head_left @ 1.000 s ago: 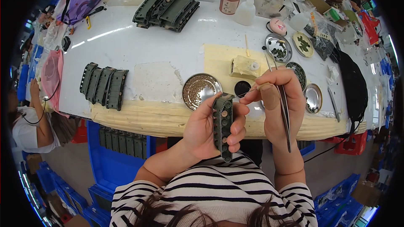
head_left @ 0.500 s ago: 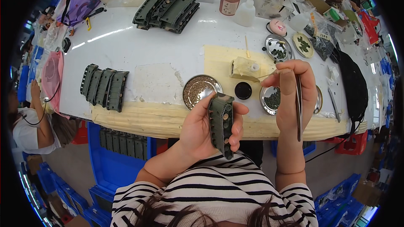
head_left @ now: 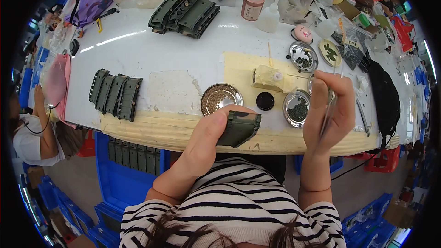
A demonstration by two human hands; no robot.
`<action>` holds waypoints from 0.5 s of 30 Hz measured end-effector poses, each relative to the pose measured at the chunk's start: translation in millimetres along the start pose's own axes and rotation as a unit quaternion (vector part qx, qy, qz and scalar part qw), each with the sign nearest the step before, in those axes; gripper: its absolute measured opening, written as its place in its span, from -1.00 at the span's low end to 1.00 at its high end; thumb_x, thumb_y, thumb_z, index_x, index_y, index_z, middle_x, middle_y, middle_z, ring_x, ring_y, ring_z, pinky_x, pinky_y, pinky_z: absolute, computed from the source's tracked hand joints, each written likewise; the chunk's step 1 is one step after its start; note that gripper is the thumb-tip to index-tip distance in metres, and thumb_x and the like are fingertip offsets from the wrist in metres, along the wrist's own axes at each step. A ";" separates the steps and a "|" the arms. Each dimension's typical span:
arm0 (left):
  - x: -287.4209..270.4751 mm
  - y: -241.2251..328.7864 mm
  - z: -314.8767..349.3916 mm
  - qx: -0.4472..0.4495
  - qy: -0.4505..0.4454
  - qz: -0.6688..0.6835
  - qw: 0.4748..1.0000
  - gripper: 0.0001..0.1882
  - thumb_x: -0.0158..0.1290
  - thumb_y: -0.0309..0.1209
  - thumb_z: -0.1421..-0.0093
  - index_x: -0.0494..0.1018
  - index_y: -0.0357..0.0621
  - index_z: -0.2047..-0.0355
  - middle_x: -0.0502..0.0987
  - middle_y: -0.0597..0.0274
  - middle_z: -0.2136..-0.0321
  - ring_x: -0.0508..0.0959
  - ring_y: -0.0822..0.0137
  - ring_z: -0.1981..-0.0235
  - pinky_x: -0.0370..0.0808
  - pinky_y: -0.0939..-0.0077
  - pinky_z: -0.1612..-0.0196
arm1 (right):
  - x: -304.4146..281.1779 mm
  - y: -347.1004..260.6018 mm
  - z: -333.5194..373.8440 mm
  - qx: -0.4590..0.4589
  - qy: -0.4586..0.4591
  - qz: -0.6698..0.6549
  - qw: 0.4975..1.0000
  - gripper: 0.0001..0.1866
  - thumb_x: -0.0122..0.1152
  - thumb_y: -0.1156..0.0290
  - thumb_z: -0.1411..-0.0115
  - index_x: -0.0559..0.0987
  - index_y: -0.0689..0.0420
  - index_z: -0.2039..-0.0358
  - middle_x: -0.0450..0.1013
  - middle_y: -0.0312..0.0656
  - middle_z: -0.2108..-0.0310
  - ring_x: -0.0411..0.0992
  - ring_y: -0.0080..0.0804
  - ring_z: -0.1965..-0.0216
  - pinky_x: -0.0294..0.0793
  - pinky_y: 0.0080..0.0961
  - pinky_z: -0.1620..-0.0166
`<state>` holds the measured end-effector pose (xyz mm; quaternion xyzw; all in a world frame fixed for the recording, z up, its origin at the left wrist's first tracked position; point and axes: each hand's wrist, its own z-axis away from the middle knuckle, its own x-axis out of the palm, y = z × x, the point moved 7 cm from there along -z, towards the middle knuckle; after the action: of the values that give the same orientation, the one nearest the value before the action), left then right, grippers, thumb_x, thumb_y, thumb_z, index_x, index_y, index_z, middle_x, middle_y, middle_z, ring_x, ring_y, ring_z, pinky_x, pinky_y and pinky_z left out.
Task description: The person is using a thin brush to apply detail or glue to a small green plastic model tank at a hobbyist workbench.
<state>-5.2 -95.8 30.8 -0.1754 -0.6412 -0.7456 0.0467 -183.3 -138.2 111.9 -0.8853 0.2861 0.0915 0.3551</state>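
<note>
My left hand point(head_left: 204, 140) is closed around a dark green model tank hull point(head_left: 240, 129), tilted above the table's front edge; a flat face shows. My right hand point(head_left: 331, 110) is raised at the right, closed on metal tweezers point(head_left: 327, 121) that are smeared by motion. From its fingertips a thin stick point(head_left: 301, 76) points left to a tape-wrapped block with a small white opening point(head_left: 271, 78). Below that block lies a round black cap point(head_left: 265, 101). One metal dish point(head_left: 203, 103) holds many small tan parts, another point(head_left: 297, 125) small dark green parts.
Green hulls stand in a row point(head_left: 115, 94) at left and in a pile point(head_left: 183, 16) farther back. A pink tin point(head_left: 252, 6) and a white squeeze bottle point(head_left: 268, 18) stand at the back. More dishes, bags and a black cloth point(head_left: 386, 92) crowd the right. A blue bin point(head_left: 112, 183) sits below left.
My left hand has turned the hull, so its wheeled side no longer faces up. My right hand has shifted slightly right and down, its tweezers tilting.
</note>
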 end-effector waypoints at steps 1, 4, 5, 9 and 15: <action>2.8 8.1 -0.4 0.030 -0.024 -0.052 0.998 -0.40 -0.41 -0.06 -0.33 0.41 -0.40 0.12 0.51 0.02 0.28 0.51 0.28 0.33 0.43 0.47 0.17 | -3.9 -6.2 -0.1 0.002 -0.022 -0.050 0.999 -0.92 0.22 0.58 -0.10 0.52 0.25 0.37 0.42 -0.21 0.45 0.32 -0.43 0.41 0.30 -0.58 0.30; 4.5 19.4 -0.5 0.123 -0.056 -0.156 0.978 -0.59 -0.22 -0.24 -0.28 0.40 -0.38 0.12 0.50 0.04 0.30 0.49 0.24 0.31 0.41 0.44 0.18 | -1.6 -15.8 3.6 0.015 -0.097 -0.187 0.977 -0.90 0.17 0.58 -0.15 0.50 0.25 0.30 0.41 -0.20 0.38 0.28 -0.48 0.38 0.27 -0.61 0.25; 4.9 22.3 0.2 0.153 -0.059 -0.183 0.969 -0.66 -0.15 -0.33 -0.26 0.40 -0.37 0.12 0.49 0.04 0.31 0.49 0.22 0.31 0.41 0.41 0.19 | 3.1 -16.5 7.4 0.028 -0.127 -0.223 0.966 -0.89 0.15 0.58 -0.16 0.49 0.25 0.27 0.40 -0.20 0.36 0.26 -0.49 0.38 0.26 -0.61 0.24; 10.1 27.0 0.3 0.191 -0.030 -0.324 0.926 -0.70 -0.07 -0.37 -0.18 0.43 -0.31 0.15 0.46 0.02 0.37 0.48 0.15 0.37 0.41 0.40 0.26 | 18.1 -20.8 15.5 0.061 -0.198 -0.258 0.944 -0.90 0.11 0.58 -0.20 0.43 0.24 0.26 0.36 -0.22 0.38 0.24 -0.53 0.41 0.26 -0.63 0.28; 16.2 30.0 4.4 0.215 -0.002 -0.408 0.887 -0.71 -0.06 -0.41 -0.12 0.46 -0.28 0.18 0.46 0.03 0.38 0.48 0.11 0.41 0.41 0.42 0.32 | 27.6 -14.7 28.6 0.151 -0.198 -0.310 0.917 -0.90 0.12 0.58 -0.20 0.43 0.21 0.28 0.34 -0.24 0.41 0.25 -0.56 0.44 0.26 -0.66 0.35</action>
<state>-10.7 -94.2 64.6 0.1146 -0.8008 -0.5427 -0.2259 -151.1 -122.3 89.4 -0.8294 -0.0688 0.1060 0.5442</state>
